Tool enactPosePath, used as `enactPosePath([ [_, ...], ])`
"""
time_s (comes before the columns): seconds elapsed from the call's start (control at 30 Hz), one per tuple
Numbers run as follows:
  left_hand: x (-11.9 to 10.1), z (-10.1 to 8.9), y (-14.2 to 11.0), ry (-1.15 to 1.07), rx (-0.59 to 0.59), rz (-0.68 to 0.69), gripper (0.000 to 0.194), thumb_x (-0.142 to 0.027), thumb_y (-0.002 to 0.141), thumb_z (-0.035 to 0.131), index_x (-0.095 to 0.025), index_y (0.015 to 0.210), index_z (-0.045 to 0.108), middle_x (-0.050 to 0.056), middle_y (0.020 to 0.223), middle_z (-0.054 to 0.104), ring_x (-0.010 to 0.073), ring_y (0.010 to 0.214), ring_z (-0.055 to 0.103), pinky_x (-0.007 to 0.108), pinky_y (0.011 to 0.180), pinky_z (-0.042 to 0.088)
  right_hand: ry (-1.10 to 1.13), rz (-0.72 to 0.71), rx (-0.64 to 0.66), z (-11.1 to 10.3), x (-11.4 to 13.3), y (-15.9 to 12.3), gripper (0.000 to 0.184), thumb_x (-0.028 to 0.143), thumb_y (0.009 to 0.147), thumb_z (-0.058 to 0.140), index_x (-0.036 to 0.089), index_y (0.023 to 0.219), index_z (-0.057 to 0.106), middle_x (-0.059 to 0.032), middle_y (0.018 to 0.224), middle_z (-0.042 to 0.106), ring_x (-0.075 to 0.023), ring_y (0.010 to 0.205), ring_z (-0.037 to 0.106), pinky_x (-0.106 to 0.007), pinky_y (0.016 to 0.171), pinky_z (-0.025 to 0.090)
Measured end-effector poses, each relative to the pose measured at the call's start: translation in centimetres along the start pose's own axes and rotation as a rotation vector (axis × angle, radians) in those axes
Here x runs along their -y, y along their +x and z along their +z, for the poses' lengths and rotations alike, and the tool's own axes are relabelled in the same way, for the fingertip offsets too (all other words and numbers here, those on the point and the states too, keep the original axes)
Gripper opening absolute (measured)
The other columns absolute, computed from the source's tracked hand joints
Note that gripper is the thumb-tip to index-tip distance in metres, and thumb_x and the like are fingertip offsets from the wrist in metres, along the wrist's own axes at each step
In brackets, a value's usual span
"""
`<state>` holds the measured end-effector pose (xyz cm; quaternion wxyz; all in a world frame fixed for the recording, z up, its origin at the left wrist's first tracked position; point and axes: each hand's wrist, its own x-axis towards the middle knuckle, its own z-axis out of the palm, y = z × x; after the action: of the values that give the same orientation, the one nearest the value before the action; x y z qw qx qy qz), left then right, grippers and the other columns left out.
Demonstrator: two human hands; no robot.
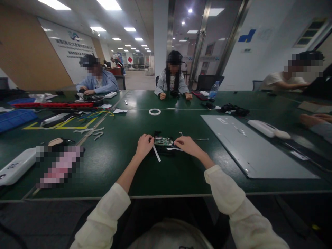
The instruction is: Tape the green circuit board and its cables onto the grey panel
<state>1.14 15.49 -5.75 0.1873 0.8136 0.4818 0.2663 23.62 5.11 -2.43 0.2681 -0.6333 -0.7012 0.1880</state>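
Observation:
A green circuit board (pixel 164 141) with black parts around it is in front of me on the table, between my two hands. My left hand (pixel 144 146) is closed, its fingers gripping the board's left end. On the opposite side, the thumb and fingers of my right hand (pixel 186 144) pinch the board's right end, beside a small white connector. A white flat ribbon cable (pixel 157 153) trails from the left end toward me. Below my right fingertips lies another white strip (pixel 174 148). What exactly sits inside each pinch is partly hidden.
A thin metal tool (pixel 201 139) lies beyond my right hand. Farther off is a white tape ring (pixel 155 111). A grey panel (pixel 249 148) lies at right, and white cable pieces (pixel 90 131) at left, near a blue tray (pixel 15 120). Other people sit around the table.

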Motion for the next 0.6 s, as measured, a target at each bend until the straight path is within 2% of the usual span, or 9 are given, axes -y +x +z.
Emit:
enactPosePath([
  [0.27, 0.1, -0.1, 0.1, 0.041, -0.026, 0.004, 0.021, -0.028, 0.087, 0.045, -0.016, 0.086, 0.063, 0.007, 0.097, 0.058, 0.0198, 0.092, 0.054, 0.032, 0.082, 0.045, -0.044, -0.102, 0.062, 0.9, 0.1, 0.2, 0.025, 0.037, 0.085, 0.053, 0.017, 0.087, 0.068, -0.005, 0.09, 0.063, -0.0141, 0.079, 0.056, -0.027, 0.073, 0.043],
  [0.43, 0.1, -0.2, -0.1, 0.086, -0.073, -0.01, 0.021, -0.03, 0.088, 0.044, -0.017, 0.092, 0.06, 0.007, 0.1, 0.057, 0.0213, 0.094, 0.053, 0.033, 0.082, 0.044, 0.006, -0.17, 0.091, 0.9, -0.3, 0.4, 0.029, 0.039, 0.088, 0.049, 0.019, 0.097, 0.067, -0.0044, 0.099, 0.063, -0.0128, 0.085, 0.058, -0.026, 0.076, 0.045],
  [0.5, 0.1, -0.3, -0.2, 0.078, -0.067, -0.013, 0.021, -0.03, 0.089, 0.044, -0.017, 0.097, 0.059, 0.007, 0.102, 0.057, 0.0214, 0.095, 0.053, 0.033, 0.082, 0.044, -0.039, -0.115, 0.007, -0.1, -1.4, 0.6, 0.029, 0.04, 0.088, 0.048, 0.021, 0.1, 0.067, -0.0027, 0.102, 0.063, -0.0121, 0.089, 0.058, -0.024, 0.079, 0.045],
  [0.6, 0.1, -0.2, -0.3, 0.087, -0.075, -0.011, 0.022, -0.03, 0.089, 0.045, -0.017, 0.103, 0.056, 0.008, 0.105, 0.056, 0.0218, 0.099, 0.054, 0.034, 0.084, 0.044, -0.19, 0.091, -0.238, -3.1, -4.7, 0.8, 0.028, 0.036, 0.087, 0.049, 0.022, 0.104, 0.066, -0.0023, 0.109, 0.062, -0.0126, 0.099, 0.056, -0.023, 0.086, 0.043],
])
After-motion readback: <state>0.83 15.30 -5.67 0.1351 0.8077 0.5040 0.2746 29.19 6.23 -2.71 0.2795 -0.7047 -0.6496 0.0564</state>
